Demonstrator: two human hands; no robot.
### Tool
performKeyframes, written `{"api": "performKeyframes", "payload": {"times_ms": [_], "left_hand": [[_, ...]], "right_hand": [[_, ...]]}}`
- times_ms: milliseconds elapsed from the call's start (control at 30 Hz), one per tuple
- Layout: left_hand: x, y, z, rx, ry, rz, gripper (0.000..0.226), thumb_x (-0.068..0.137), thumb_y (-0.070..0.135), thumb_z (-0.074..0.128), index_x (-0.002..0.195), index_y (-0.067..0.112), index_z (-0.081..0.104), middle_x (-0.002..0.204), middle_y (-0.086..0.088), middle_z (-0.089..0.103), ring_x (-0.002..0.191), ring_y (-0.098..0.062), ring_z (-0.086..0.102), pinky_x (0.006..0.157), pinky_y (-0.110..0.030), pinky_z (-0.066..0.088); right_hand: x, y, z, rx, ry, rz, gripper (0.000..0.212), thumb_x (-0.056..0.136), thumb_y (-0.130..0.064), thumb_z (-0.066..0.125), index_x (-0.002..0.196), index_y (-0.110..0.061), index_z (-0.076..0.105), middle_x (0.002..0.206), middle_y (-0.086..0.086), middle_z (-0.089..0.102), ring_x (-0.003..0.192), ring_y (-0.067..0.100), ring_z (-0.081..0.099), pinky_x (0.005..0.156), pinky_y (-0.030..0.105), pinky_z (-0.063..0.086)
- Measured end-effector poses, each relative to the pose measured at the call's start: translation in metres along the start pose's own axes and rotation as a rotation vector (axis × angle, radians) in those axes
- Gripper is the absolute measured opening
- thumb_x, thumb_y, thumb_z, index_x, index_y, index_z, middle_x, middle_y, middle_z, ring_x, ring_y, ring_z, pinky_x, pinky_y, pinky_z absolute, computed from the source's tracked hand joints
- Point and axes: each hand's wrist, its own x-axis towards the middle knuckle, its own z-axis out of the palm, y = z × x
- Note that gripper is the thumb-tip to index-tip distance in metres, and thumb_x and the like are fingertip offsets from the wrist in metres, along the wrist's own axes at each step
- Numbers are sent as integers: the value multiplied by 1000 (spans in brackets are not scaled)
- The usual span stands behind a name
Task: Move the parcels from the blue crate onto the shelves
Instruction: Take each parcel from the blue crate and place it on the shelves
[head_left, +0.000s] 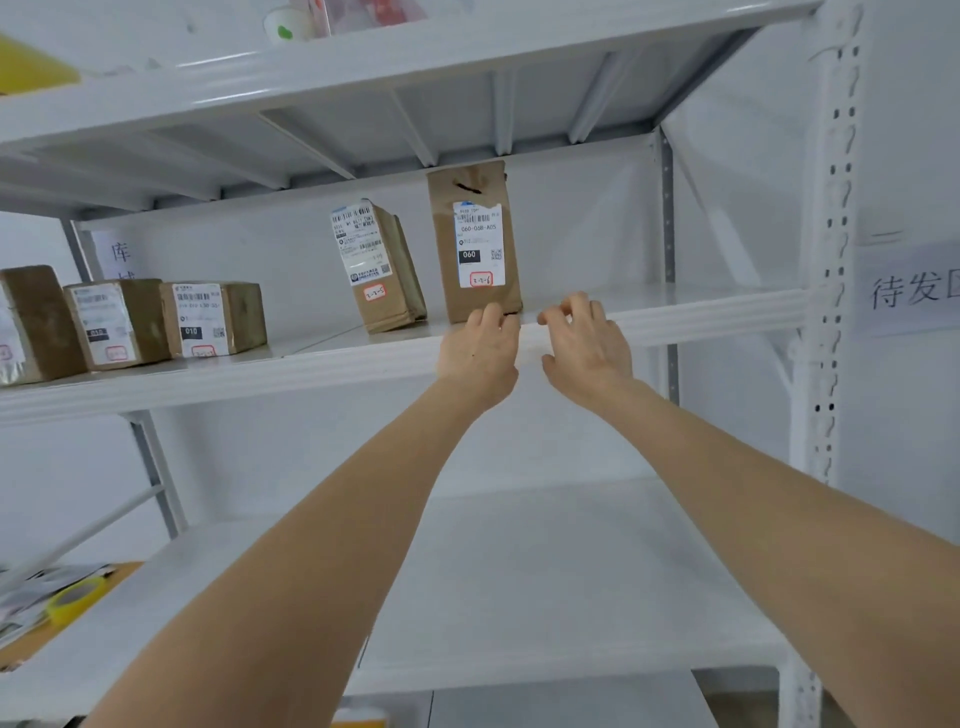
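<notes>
A tall brown parcel (475, 239) with a white label marked 060 stands upright near the front edge of the white middle shelf (675, 312). My left hand (480, 348) is just below it, fingertips touching its bottom front edge. My right hand (584, 343) hovers at the shelf edge to the right of the parcel, fingers loosely curled and holding nothing. A second labelled brown parcel (376, 265) leans a little to the left of the tall one. The blue crate is out of view.
Three more brown parcels (208, 317) sit in a row at the left of the same shelf. A white upright post (831, 260) bounds the shelf on the right. The lower shelf (519, 571) is bare white. A yellow tape roll (78, 597) lies at the lower left.
</notes>
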Motion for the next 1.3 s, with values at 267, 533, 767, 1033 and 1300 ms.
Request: {"api": "performKeyframes", "payload": {"times_ms": [267, 533, 767, 1033, 1300], "left_hand": [[-75, 18, 5, -49, -147, 25, 45, 90, 19, 54, 133, 15, 41, 130, -5, 42, 119, -22, 44, 79, -30, 42], [-145, 55, 24, -99, -252, 81, 45, 90, 17, 52, 133, 14, 40, 128, -5, 42, 117, -21, 45, 75, -27, 38], [-195, 106, 64, -157, -406, 114, 45, 90, 20, 54, 133, 13, 40, 127, -6, 41, 116, -21, 45, 72, -27, 37], [-255, 184, 146, -237, -631, 131, 44, 89, 14, 53, 131, 11, 41, 126, -8, 43, 114, -23, 45, 80, -30, 43], [-311, 282, 248, -261, -960, 45, 45, 90, 17, 54, 133, 12, 39, 130, -8, 40, 117, -24, 45, 83, -34, 46]], "right_hand": [[-89, -10, 4, -9, -135, 50, 45, 90, -13, 56, 132, -19, 44, 130, 6, 39, 118, 24, 41, 87, 32, 39], [-178, -6, 3, -55, -227, 71, 45, 89, -12, 58, 131, -19, 45, 129, 5, 41, 115, 24, 43, 86, 32, 39], [-249, 21, 29, -77, -382, 107, 43, 89, -14, 57, 131, -19, 45, 129, 6, 41, 115, 25, 43, 87, 32, 40], [-338, 83, 93, -54, -636, 154, 42, 90, -14, 54, 131, -19, 43, 129, 6, 39, 118, 25, 41, 93, 33, 40], [-423, 175, 181, 25, -934, 164, 47, 91, -19, 54, 136, -21, 38, 132, 5, 37, 121, 24, 40, 90, 33, 41]]}}
